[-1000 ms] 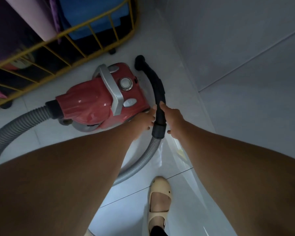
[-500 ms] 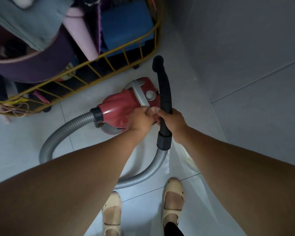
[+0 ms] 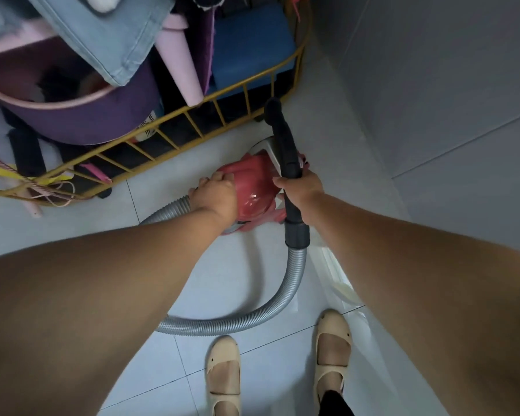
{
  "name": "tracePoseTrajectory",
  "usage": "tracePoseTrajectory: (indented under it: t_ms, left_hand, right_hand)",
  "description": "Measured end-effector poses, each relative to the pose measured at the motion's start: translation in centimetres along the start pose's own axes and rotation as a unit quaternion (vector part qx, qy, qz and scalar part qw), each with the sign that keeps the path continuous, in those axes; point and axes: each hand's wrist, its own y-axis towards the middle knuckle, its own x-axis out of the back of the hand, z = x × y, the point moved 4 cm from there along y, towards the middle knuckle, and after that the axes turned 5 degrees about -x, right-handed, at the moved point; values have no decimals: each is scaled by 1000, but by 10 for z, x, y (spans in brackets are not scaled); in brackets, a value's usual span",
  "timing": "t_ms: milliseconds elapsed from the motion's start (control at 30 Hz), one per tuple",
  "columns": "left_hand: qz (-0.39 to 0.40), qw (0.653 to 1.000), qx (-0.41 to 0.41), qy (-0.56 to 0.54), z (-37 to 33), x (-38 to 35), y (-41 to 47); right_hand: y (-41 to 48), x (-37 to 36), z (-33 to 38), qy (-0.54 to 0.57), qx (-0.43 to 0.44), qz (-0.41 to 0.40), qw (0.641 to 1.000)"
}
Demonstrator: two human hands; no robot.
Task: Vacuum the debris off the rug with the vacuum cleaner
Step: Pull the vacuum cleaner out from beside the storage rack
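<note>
A red canister vacuum cleaner (image 3: 254, 187) is off the white tiled floor, tilted, in the middle of the view. My left hand (image 3: 215, 195) grips its front end where the grey ribbed hose (image 3: 294, 283) joins the body. My right hand (image 3: 302, 187) is closed around the black hose handle (image 3: 284, 139), which points away from me. The hose loops down and round in front of my feet. No rug or debris is in view.
A yellow wire cart (image 3: 192, 115) packed with clothes, a purple tub and a blue box stands close behind the vacuum. A grey wall (image 3: 433, 85) runs along the right. My two feet in cream shoes (image 3: 224, 373) stand on the tiles below.
My left hand moved from the vacuum's rear to its hose end and took hold. The vacuum turned and rose off the floor. The view pulled back as I straightened up.
</note>
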Motion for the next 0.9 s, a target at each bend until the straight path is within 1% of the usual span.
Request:
tracePoseTrajectory:
  t_ms: [67, 200, 267, 400, 500, 567, 700, 767, 833, 900]
  left_hand:
    - [-1, 999, -21, 40, 2, 1, -1]
    - [15, 995, -40, 92, 4, -2, -4]
    - [32, 994, -40, 99, 7, -8, -6]
    - [46, 986, -86, 138, 20, -29, -14]
    - [45, 975, -127, 179, 21, -41, -22]
    - [54, 967, -138, 209, 16, -50, -31]
    - [58, 957, -128, 254, 2, -66, -50]
    - [53, 955, -128, 263, -2, -76, -60]
    - [48, 952, -133, 271, -2, -81, -66]
    - [52, 948, -148, 278, -6, -86, -73]
  right_hand:
    - [1, -6, -2, -6, -2, -10, 1000]
    - [-3, -10, -13, -52, 15, -65, 996]
    - [-7, -9, -22, -69, 0, -78, 995]
    - [-30, -3, -55, -79, -35, -127, 988]
    - [-49, -3, -85, -47, -65, -125, 989]
    - [-61, -6, -105, -16, -97, -123, 988]
    - [-88, -14, -148, 120, -174, -96, 973]
    - [-100, -17, -166, 166, -205, -77, 961]
    - [-109, -19, -178, 194, -215, -66, 955]
    - [-120, -17, -192, 219, -207, -64, 951]
